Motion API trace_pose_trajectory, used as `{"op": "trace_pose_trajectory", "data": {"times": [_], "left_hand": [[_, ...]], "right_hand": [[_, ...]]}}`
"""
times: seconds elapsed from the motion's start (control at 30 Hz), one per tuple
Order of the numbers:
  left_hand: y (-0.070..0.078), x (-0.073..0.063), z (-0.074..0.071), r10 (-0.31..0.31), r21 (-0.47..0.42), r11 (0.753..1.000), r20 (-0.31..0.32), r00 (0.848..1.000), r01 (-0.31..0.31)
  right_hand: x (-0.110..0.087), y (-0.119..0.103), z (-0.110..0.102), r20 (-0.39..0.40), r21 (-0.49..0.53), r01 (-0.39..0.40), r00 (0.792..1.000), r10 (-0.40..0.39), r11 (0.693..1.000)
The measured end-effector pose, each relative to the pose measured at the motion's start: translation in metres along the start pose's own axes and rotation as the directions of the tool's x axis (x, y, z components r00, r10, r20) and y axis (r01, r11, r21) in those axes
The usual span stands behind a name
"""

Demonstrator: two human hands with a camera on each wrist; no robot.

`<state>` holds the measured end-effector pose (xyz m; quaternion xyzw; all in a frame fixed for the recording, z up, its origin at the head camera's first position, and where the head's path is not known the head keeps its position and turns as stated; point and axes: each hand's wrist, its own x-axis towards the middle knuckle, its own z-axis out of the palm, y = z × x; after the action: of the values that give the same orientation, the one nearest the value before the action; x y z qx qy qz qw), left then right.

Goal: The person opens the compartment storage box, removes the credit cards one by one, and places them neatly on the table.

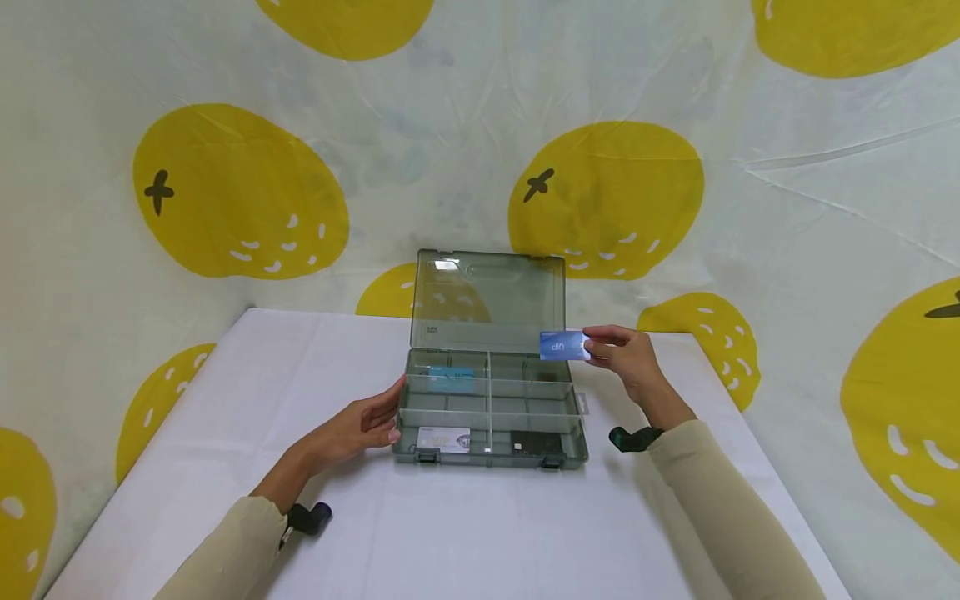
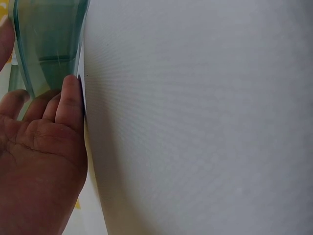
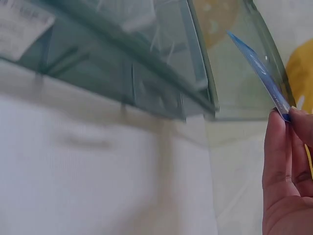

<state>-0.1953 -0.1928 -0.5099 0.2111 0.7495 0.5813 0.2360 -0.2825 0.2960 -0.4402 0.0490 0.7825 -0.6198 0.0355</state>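
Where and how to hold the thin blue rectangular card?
I'd pinch the blue card by its right short end, from the right, as the right grip does: it is thin and flat, and in the head view its left end overlaps the translucent grey-green plastic lid, so the right looks freer.

This looks like a cloth-screened tabletop booth, a makeshift filming corner; whether it stands in a home, an office or a studio cannot be told. Below the left fingers (image 1: pixel 386 400) and the right fingers (image 1: pixel 609 335) spreads a white-covered table (image 1: pixel 480 533). Beyond them rises a pale curtain (image 1: pixel 420 125) printed with large yellow citrus fruits (image 1: pixel 247 200), which also runs past the table's sides, outward of the fingers. Long creases (image 1: pixel 847 150) rightward of the right fingers mark it as fabric. Nearer than the fingers, black wrist-worn devices (image 1: pixel 637 439) suggest recording gear.
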Motion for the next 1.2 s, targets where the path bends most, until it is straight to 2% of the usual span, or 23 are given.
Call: {"op": "trace_pose_trajectory", "data": {"times": [0.2,0.43,0.77,0.9,1.07,1.2], "left_hand": [[0.000,0.000,-0.001,0.000,-0.003,1.000,0.001,1.000,0.000],[-0.001,0.001,-0.001,-0.001,-0.001,1.000,-0.003,1.000,0.001],[-0.002,0.001,0.000,0.003,0.003,1.000,-0.002,1.000,-0.003],[-0.001,0.001,0.000,-0.004,0.002,1.000,-0.009,1.000,0.004],[-0.003,0.001,0.000,-0.008,0.002,1.000,-0.009,1.000,0.008],[-0.003,0.002,0.001,-0.010,0.003,1.000,-0.011,1.000,0.010]], "right_hand": [[0.002,0.007,-0.018,-0.022,-0.006,-0.067,0.998,0.067,0.998],[0.007,0.019,-0.034,-0.067,0.071,-0.127,0.989,0.132,0.989],[0.015,0.032,-0.048,-0.109,0.116,-0.190,0.973,0.203,0.975],[0.017,0.036,-0.050,-0.114,0.128,-0.236,0.961,0.251,0.963],[0.020,0.042,-0.052,-0.129,0.140,-0.308,0.937,0.326,0.941],[0.022,0.045,-0.053,-0.142,0.115,-0.332,0.927,0.346,0.936]]}}
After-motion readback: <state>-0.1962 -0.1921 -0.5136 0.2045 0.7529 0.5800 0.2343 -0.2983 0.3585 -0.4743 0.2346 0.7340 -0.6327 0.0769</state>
